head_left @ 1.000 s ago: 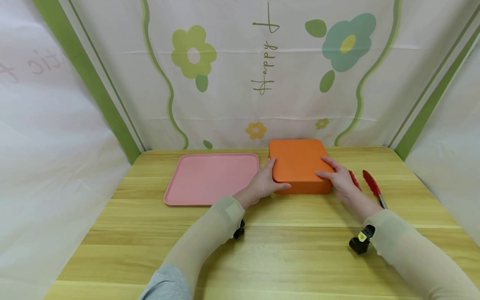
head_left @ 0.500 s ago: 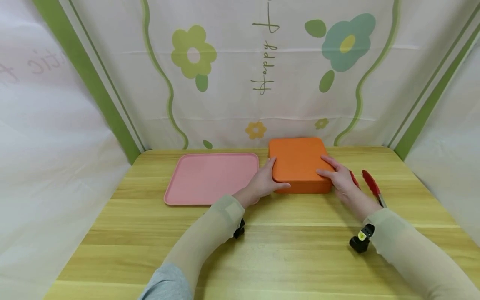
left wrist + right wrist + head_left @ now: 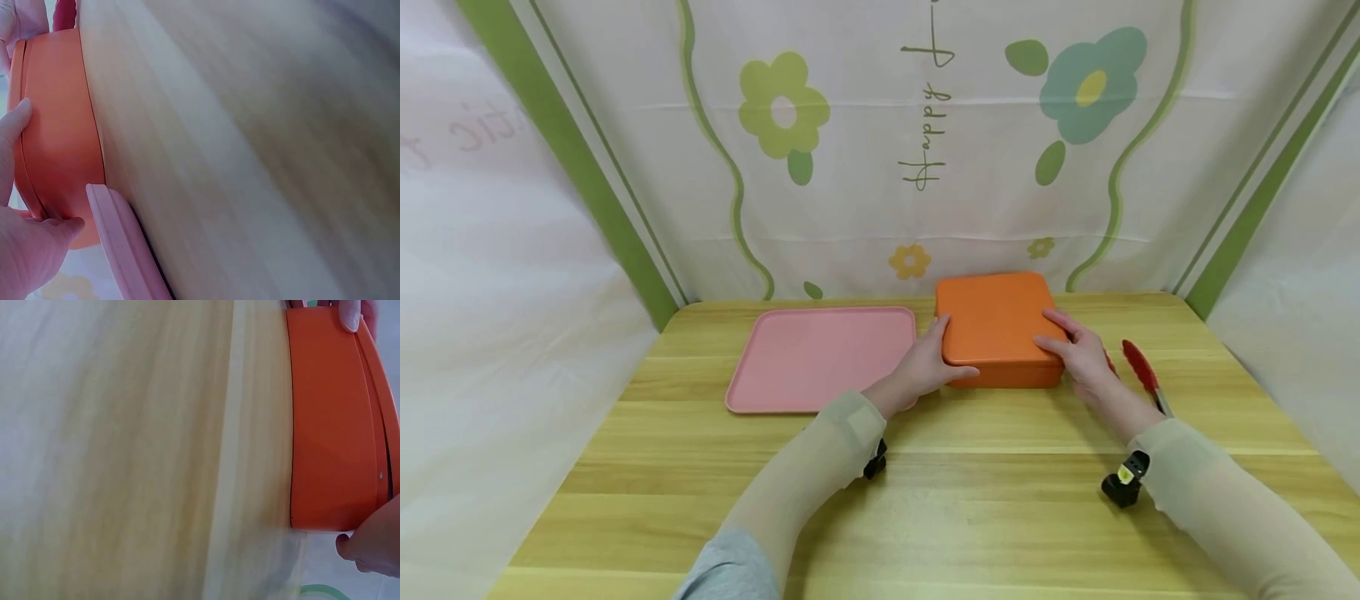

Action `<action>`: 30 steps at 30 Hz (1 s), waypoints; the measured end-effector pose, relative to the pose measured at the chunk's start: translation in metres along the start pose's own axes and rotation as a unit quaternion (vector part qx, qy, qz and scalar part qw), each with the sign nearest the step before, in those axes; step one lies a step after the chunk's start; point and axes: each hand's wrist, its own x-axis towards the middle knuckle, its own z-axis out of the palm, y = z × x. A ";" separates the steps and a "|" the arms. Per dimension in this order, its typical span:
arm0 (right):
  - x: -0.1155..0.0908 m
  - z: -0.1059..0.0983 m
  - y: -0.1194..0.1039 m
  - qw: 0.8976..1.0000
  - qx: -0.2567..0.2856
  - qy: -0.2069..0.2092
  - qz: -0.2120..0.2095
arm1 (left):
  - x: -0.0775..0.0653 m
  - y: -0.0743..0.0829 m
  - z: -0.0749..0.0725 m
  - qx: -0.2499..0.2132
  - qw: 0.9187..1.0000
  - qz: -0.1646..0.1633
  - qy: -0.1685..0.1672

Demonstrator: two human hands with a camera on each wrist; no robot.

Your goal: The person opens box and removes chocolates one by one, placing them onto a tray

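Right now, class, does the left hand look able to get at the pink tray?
Probably yes: the pink tray lies beside the left hand, and nothing seems to block the way, though that hand grips the orange box and would first need to let go.

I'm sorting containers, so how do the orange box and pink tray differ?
The orange box is deep and lidded; the pink tray is shallow and open-topped. The tray looks wider than the box. The left hand and right hand grip the box, while the tray lies to its left in the head view. Both have rounded corners and sit on the table.
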 end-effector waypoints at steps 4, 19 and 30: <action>0.000 0.001 -0.002 1.000 -0.003 0.008 -0.005 | 0.000 0.000 -0.001 -0.004 1.000 -0.002 0.001; 0.002 -0.004 -0.010 0.992 -0.104 0.041 -0.050 | 0.000 -0.005 0.001 -0.030 1.000 0.002 0.009; 0.001 -0.007 -0.016 0.987 -0.147 0.040 -0.050 | -0.003 -0.001 -0.005 -0.080 0.996 0.006 0.041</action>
